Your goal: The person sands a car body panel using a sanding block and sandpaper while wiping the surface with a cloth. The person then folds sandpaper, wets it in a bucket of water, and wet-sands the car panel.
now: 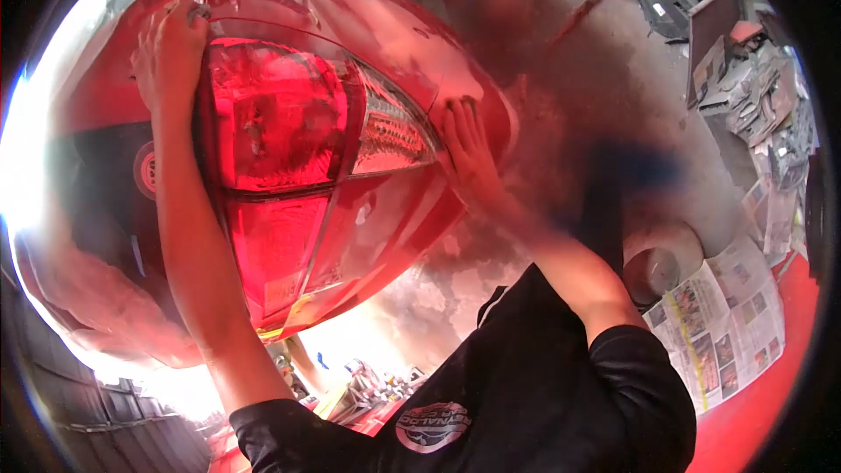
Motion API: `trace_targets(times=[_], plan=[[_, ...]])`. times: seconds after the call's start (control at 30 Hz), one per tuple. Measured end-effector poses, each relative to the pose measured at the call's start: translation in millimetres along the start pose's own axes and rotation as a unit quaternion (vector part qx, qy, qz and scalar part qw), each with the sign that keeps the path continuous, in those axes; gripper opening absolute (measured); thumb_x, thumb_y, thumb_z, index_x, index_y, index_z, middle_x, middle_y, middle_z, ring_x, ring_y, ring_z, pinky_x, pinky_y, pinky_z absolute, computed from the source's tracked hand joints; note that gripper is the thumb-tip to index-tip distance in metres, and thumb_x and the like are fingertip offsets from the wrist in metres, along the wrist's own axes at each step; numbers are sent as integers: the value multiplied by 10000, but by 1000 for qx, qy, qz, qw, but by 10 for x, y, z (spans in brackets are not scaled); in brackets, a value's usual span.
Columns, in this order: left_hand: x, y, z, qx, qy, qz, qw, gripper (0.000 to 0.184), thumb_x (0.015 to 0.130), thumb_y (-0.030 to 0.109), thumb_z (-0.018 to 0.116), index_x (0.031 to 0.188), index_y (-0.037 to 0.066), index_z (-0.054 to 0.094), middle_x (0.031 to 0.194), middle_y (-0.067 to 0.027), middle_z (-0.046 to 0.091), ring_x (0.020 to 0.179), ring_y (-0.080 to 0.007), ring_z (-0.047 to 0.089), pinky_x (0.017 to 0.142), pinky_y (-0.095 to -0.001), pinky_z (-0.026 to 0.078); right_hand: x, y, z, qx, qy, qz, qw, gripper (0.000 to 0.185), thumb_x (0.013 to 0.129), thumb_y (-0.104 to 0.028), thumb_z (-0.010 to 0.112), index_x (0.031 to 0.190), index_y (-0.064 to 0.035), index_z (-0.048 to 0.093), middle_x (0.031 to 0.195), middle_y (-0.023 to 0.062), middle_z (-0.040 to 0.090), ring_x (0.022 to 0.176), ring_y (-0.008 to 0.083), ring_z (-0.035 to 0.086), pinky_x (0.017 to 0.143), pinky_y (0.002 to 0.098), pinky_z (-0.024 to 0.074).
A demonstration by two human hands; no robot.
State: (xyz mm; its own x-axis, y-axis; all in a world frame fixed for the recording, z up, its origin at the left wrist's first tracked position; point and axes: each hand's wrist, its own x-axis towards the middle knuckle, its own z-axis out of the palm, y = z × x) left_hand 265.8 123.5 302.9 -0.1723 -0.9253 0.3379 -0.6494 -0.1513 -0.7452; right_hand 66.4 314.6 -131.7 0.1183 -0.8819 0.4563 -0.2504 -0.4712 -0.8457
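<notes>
A red car body [385, 26] fills the left and middle of the head view, with a red and clear tail light [280, 118] set in it. My left hand [175, 44] rests at the upper left edge of the light, its fingers bent over the red panel; what they hold, if anything, is hidden. My right hand [466, 144] lies on the red bodywork just past the pointed clear end of the light, its fingers stretched out and holding nothing.
Newspaper sheets [727, 324] lie at the lower right on a red surface. Grey car parts and scraps [762, 105] are heaped at the far right. A round object [661, 271] stands beside the newspaper. Small items [377, 385] are spread below the car.
</notes>
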Motion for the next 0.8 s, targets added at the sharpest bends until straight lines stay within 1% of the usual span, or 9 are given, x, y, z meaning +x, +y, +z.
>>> trace_targets(times=[0.07, 0.2, 0.4, 0.47, 0.53, 0.6, 0.7, 0.77, 0.8], plan=[[-7, 21, -61, 4, -12, -8, 1000, 376, 1002, 385, 596, 1308, 202, 716, 1328, -99, 706, 1266, -352, 647, 1026, -575, 522, 499, -197, -181, 13, -38, -20, 999, 753, 1031, -223, 627, 1652, 21, 279, 1731, 251, 243, 1605, 487, 203, 1277, 639, 203], [15, -31, 61, -11, 1, -2, 1000, 390, 1005, 393, 604, 1331, 204, 705, 1358, -102, 690, 1272, -360, 645, 1018, -584, 521, 124, -93, -46, 13, -9, -17, 1000, 700, 1056, -224, 589, 1642, 24, 296, 1724, 251, 257, 1596, 483, 227, 1273, 631, 218], [2, 74, -133, -3, -65, -23, 998, 422, 1008, 412, 612, 1376, 220, 682, 1400, -84, 667, 1261, -361, 651, 1029, -552, 522, 489, 236, -4, 97, 22, 125, 987, 652, 1106, -281, 516, 1641, 29, 309, 1732, 248, 242, 1606, 457, 213, 1297, 565, 207], [-61, 22, -35, -3, -23, 14, 1000, 383, 1022, 390, 593, 1337, 204, 705, 1317, -124, 690, 1206, -387, 665, 991, -545, 527, 655, 496, -55, 171, -85, 162, 968, 666, 1114, -303, 513, 1657, 15, 295, 1746, 233, 228, 1625, 410, 198, 1307, 530, 189], [36, -19, -15, -6, 36, 38, 999, 354, 1036, 368, 573, 1298, 188, 727, 1233, -164, 712, 1150, -412, 679, 954, -539, 532, 346, 160, -4, 126, 8, 155, 980, 625, 1120, -309, 503, 1630, 18, 352, 1713, 241, 301, 1601, 401, 266, 1297, 511, 224], [17, -6, -20, -33, 4, 35, 999, 320, 1033, 337, 586, 1264, 191, 752, 1209, -158, 717, 1135, -395, 684, 956, -517, 533, 90, 184, 184, 85, 89, 164, 979, 590, 1126, -315, 492, 1604, 21, 410, 1680, 249, 375, 1576, 393, 333, 1288, 492, 258], [14, 101, -115, -47, 2, 35, 998, 283, 1029, 275, 593, 1222, 171, 771, 1188, -156, 722, 1118, -376, 689, 965, -502, 533, 163, 731, 180, 262, 95, 222, 934, 566, 1134, -328, 477, 1581, 19, 451, 1644, 255, 430, 1552, 392, 377, 1282, 459, 285], [37, 9, -42, -52, -3, 34, 998, 288, 1012, 286, 613, 1232, 188, 771, 1223, -130, 718, 1130, -368, 685, 966, -501, 533, 676, 1225, -208, 160, -124, 310, 929, 530, 1134, -298, 488, 1579, -11, 478, 1637, 197, 468, 1562, 293, 387, 1298, 351, 261], [52, -2, -25, -59, -10, 36, 998, 296, 996, 297, 634, 1242, 205, 771, 1257, -104, 715, 1142, -360, 682, 968, -500, 533, 844, 1083, -445, 159, -122, 311, 929, 530, 1134, -298, 488, 1579, -11, 478, 1637, 197, 468, 1562, 293, 387, 1298, 351, 261]])
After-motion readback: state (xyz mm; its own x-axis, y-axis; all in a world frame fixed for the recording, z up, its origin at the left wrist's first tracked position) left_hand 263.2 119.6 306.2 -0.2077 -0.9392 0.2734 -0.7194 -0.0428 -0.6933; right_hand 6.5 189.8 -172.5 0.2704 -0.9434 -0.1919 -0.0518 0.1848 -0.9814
